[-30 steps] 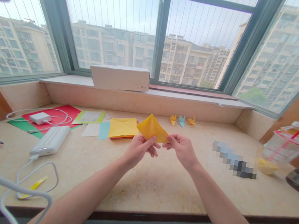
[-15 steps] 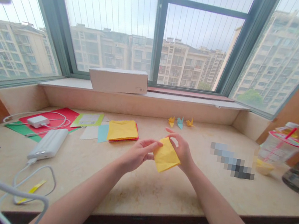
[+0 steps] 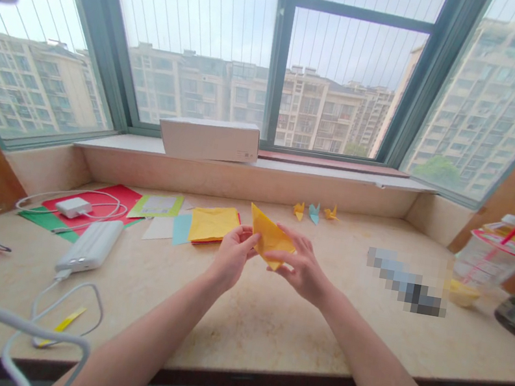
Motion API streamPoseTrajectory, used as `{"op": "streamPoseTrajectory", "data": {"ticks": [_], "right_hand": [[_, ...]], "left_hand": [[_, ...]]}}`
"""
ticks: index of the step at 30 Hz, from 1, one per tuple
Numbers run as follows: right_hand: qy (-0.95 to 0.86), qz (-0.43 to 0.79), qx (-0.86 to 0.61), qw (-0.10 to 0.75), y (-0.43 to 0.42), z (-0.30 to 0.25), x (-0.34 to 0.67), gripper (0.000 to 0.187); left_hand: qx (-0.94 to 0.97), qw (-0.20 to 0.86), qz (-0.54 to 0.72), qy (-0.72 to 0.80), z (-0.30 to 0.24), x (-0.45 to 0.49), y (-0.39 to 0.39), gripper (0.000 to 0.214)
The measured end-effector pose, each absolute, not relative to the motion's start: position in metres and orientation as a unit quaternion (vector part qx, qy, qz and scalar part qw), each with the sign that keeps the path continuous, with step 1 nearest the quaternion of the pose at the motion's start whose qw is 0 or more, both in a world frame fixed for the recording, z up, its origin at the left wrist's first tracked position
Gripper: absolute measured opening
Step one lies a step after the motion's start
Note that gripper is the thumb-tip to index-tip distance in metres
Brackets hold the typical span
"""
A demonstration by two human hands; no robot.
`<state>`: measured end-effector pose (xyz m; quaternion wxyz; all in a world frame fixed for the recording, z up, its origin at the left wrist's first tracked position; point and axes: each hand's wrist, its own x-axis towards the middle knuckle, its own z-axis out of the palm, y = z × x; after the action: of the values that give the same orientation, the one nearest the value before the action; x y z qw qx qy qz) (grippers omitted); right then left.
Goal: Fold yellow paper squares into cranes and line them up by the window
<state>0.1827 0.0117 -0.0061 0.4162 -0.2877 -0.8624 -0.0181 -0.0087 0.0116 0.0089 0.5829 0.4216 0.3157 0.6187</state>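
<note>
A folded sheet of yellow origami paper (image 3: 267, 234) is held up above the counter between both hands, one pointed corner toward the upper left. My left hand (image 3: 234, 255) pinches its left edge between thumb and fingers. My right hand (image 3: 302, 266) grips the right side, its fingers lying across the paper's lower part and hiding some of it. Behind the hands stand small folded paper cranes: a yellow one (image 3: 298, 210), a blue one (image 3: 314, 213) and another yellow one (image 3: 331, 212). Left of my left hand lies a stack of yellow paper squares (image 3: 213, 224) with red beneath.
Red paper (image 3: 125, 198), green paper (image 3: 40, 221), a white charger (image 3: 73, 207) and a power bank (image 3: 93, 246) with cables lie left. At right are a blurred-out object (image 3: 403, 282) and a plastic cup (image 3: 490, 265) with a red straw. A white box (image 3: 209, 140) sits on the sill.
The yellow paper has turned from a flat square-like shape to one with its point up and left. My right hand has shifted its fingers onto the paper's lower right. The view has moved slightly.
</note>
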Motion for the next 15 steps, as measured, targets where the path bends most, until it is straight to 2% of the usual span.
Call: {"op": "streamPoseTrajectory", "data": {"ticks": [2,4,8,15], "right_hand": [[-0.849,0.002,-0.290,0.441,0.0124,-0.0058,0.1820,0.014],[-0.829,0.038,-0.292,0.475,0.0142,-0.0053,0.1829,0.010],[-0.782,0.119,-0.308,0.529,0.0168,-0.0036,0.1848,0.018],[-0.740,0.150,-0.351,0.554,0.0132,0.0016,0.1828,0.020]], "left_hand": [[0.441,0.599,0.595,0.306,0.0093,-0.0076,0.0089,0.033],[0.467,0.604,0.569,0.305,0.0095,-0.0060,0.0066,0.035],[0.518,0.590,0.532,0.317,0.0078,-0.0018,0.0041,0.038],[0.570,0.571,0.505,0.306,0.0046,0.0003,0.0021,0.042]]}}
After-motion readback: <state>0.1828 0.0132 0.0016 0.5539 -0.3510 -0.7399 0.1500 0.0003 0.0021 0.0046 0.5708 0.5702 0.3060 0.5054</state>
